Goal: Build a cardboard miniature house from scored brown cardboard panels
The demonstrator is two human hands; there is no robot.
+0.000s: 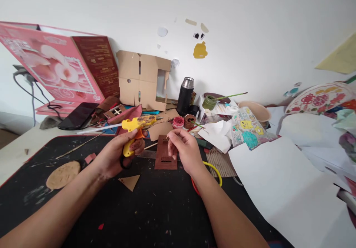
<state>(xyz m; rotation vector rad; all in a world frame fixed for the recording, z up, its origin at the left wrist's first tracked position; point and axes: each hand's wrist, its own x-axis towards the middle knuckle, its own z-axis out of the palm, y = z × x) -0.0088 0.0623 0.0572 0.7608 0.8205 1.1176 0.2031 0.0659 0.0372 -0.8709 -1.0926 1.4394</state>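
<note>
My left hand is wrapped round the handle of a yellow hot glue gun, its fingers by the orange trigger. A pale glue stick juts out of the gun's back end, and the nozzle points right. Thumb and fingers of my right hand are pinched together over a brown-painted cardboard panel. Something tiny and brownish shows at those fingertips, too small to name. The panel lies flat on the black mat, partly hidden by my right hand, with a small raised strip near its lower end.
Behind stand a cut cardboard sheet, a black thermos and paint jars, one red. A pink box and a phone are at left. White paper covers the right side. A cardboard triangle lies in front.
</note>
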